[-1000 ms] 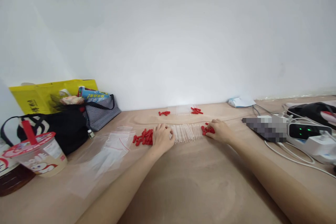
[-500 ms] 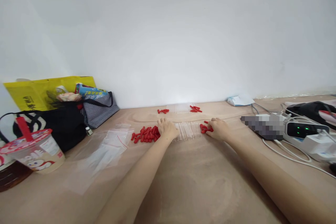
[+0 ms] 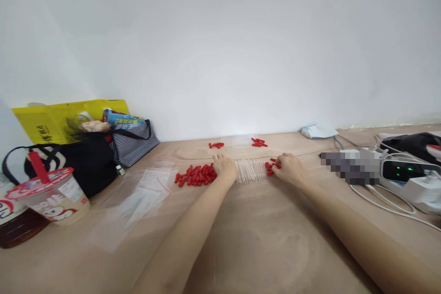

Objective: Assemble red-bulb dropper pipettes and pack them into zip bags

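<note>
Red pieces are lying in a big pile (image 3: 197,176) on the table (image 3: 262,239), left of a row of white sticks (image 3: 251,171), and more of the pile's right end is showing now than a second ago, when the left hand (image 3: 225,168) was covering it. That hand is now resting farther right, between the pile and the sticks, and is hiding the row's left end. Its fingers are curling down towards the table, but I cannot tell whether they are gripping anything. At the row's other end, the right hand (image 3: 289,170) is staying about where it was, its fingertips bending onto a small pile (image 3: 268,168) of red pieces; whether they are pinching one, I cannot tell. Beyond the hands, near the wall (image 3: 220,55), two little red groups, one on the left (image 3: 216,145) and one on the right (image 3: 259,142), are flanking a pale, see-through row (image 3: 241,141), all looking unchanged. Clear bags (image 3: 151,186) are lying flat to the left, with a small bottle (image 3: 120,171) standing just beyond them. Farther left, a cup (image 3: 62,202) with a red straw is standing in front of a black bag (image 3: 93,165), and a striped bag (image 3: 136,146) is leaning beside it. On the right, white cables (image 3: 386,202) are trailing near a device (image 3: 399,170) that is showing green lights.
</note>
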Motion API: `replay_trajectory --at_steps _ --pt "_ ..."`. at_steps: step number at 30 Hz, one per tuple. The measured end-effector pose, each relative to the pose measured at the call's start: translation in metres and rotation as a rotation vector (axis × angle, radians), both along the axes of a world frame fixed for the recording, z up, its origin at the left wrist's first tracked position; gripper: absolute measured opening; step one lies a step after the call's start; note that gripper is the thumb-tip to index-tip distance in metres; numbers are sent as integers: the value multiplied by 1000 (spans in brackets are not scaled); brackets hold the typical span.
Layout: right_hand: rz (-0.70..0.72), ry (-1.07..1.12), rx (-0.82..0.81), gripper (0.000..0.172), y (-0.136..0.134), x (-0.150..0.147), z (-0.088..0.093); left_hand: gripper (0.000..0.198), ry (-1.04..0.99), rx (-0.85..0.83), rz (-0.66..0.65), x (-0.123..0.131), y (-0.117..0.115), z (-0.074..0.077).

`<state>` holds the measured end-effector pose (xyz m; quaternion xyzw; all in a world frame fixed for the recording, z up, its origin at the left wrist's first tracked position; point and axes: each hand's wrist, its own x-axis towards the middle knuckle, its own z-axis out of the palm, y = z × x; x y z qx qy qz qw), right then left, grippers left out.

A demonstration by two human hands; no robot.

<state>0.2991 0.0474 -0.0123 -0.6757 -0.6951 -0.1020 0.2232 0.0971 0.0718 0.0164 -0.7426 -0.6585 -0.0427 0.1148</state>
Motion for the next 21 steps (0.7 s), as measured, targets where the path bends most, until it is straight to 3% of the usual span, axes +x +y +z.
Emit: replay_trajectory --at_steps 6,12,18,21 --pt "100 140 241 13 0 -5 -12 17 -64 26 -17 -5 -6 5" --pt "284 304 341 13 -11 -23 -24 21 -137 69 -219 -28 -40 14" --pt "461 301 299 15 -35 -50 -25 16 -316 36 -584 -72 -76 -12" --pt "569 244 239 15 -44 -56 -24 13 -330 -18 -644 -87 -82 -26"
